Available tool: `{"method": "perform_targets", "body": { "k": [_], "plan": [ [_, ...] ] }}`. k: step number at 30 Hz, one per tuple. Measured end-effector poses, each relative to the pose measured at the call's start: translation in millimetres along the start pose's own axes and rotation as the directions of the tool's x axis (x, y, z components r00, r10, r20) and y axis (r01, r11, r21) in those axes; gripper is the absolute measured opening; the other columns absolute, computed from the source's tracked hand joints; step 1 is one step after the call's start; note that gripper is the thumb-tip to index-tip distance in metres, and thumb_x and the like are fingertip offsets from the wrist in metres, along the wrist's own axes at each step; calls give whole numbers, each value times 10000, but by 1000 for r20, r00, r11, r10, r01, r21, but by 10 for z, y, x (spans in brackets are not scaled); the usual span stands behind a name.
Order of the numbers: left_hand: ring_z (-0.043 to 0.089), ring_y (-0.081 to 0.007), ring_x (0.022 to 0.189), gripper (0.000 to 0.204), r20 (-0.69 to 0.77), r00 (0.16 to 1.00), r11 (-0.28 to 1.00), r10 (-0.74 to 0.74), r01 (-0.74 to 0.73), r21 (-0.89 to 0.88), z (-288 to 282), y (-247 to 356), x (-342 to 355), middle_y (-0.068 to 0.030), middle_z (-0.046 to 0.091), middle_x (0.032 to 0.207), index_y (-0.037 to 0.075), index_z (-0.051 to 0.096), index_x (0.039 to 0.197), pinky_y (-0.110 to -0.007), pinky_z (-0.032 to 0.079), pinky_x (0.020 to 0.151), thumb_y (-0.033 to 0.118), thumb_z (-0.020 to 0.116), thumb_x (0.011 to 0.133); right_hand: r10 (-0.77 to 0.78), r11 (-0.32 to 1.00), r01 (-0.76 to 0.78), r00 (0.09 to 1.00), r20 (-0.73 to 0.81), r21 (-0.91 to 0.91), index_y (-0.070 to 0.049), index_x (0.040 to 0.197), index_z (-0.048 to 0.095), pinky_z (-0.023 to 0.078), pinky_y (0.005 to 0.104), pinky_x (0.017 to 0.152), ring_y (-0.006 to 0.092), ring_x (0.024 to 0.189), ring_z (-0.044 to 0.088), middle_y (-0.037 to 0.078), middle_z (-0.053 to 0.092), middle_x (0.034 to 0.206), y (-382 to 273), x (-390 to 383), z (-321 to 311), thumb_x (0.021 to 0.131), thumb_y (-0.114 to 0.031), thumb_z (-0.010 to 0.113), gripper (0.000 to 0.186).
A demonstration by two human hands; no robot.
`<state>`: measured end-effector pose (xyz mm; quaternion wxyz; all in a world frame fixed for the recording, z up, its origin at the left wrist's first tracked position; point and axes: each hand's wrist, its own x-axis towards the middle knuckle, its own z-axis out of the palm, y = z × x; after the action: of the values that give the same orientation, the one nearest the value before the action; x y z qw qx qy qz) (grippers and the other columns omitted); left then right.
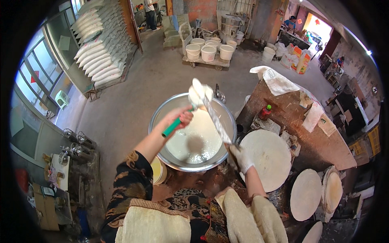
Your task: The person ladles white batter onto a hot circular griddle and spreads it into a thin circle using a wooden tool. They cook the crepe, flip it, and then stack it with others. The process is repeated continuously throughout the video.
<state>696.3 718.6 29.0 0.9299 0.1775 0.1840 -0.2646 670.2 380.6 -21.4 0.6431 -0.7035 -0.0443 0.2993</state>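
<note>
A large metal basin point(152, 133) stands in front of me with white, runny batter point(198, 135) inside. Fingers wrapped round its green handle, my left hand point(182, 118) holds a ladle point(172, 127) over the basin. The ladle's far end is coated white, above the basin's far rim. My right hand point(242, 158), in a pale glove, is closed on a long, batter-smeared flat stick point(219, 126). That stick slants up over the basin and meets the ladle's end, where both are white and hard to separate. Beside my right hand lies a round, pale griddle plate point(267, 156).
A yellow-filled bucket point(158, 171) stands against the basin's near left side. More round plates point(305, 194) lie at the right. A brown worktop point(324, 148) holds cloths and a green-capped bottle point(265, 111). Farther off are a cart of white buckets point(208, 53) and stacked sacks point(101, 60).
</note>
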Motion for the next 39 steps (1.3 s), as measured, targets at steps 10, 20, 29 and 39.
{"method": "perform_targets", "body": {
  "k": [10,20,29,39],
  "plan": [
    [300,-10,381,148,-198,979,919,-44,118,377,-74,-1044,-380,53,356,553,91,459,1042,-132,243,295,221,439,973,125,988,-122,992,-25,99,1,1100,577,368,259,368,134,415,477,50,538,593,690,-1374,-650,917,-280,506,343],
    [322,-4,363,227,-4,855,769,-519,469,434,584,-1786,186,56,372,571,47,476,1133,-139,261,287,208,441,977,252,968,-227,842,-478,110,19,1053,618,434,260,620,108,708,536,41,614,856,1218,-3627,-824,877,-206,563,291],
    [302,-11,366,190,-154,366,114,-918,614,781,1571,-3508,657,67,372,540,119,475,1107,-166,243,300,246,419,977,-272,627,-750,46,-961,-213,-222,1155,629,481,379,718,287,794,595,127,593,880,1981,-4649,733,734,-223,707,428],
    [309,-32,351,251,-91,-53,-102,-994,248,963,1971,-5760,-1002,42,380,548,97,469,1201,-180,272,304,211,416,984,750,591,747,-372,-547,303,-84,1172,573,457,270,606,163,698,573,75,614,862,3007,-5681,3611,857,-318,590,393]
  ]
}}
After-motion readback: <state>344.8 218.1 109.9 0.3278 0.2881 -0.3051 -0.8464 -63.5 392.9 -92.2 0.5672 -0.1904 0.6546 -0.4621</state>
